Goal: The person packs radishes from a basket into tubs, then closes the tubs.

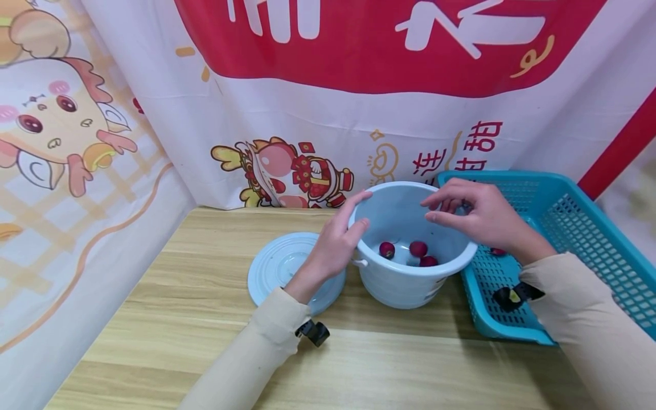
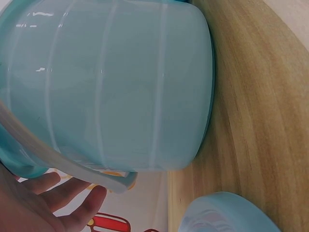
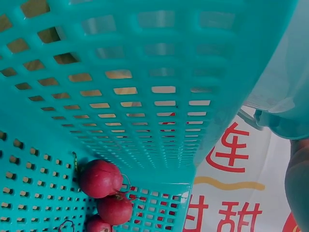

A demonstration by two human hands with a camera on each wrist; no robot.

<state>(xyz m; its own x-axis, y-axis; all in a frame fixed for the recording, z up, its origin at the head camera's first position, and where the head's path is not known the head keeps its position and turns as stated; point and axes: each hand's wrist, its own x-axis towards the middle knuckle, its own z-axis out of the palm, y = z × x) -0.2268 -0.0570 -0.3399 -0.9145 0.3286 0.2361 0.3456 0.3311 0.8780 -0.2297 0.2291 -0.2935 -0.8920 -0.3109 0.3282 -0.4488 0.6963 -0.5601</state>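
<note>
A light blue bucket (image 1: 405, 285) stands upright on the table, with red radishes (image 1: 418, 249) at its bottom. My left hand (image 1: 335, 239) holds the bucket's left rim, thumb over the edge and fingers along the outside. Beside the bucket's pale handle (image 2: 72, 169), the left fingers (image 2: 87, 208) show in the left wrist view. Over the bucket's right rim hovers my right hand (image 1: 474, 213), fingers loosely bent and thumb apart, with nothing seen in its grasp. A teal basket (image 1: 512, 330) under the right forearm contains more radishes (image 3: 100, 179).
The round blue lid (image 1: 266, 267) lies on the wooden table (image 1: 195, 296), left of the bucket. Close against the bucket's right side stands the basket. A printed white and red cloth (image 1: 328, 136) hangs behind the table.
</note>
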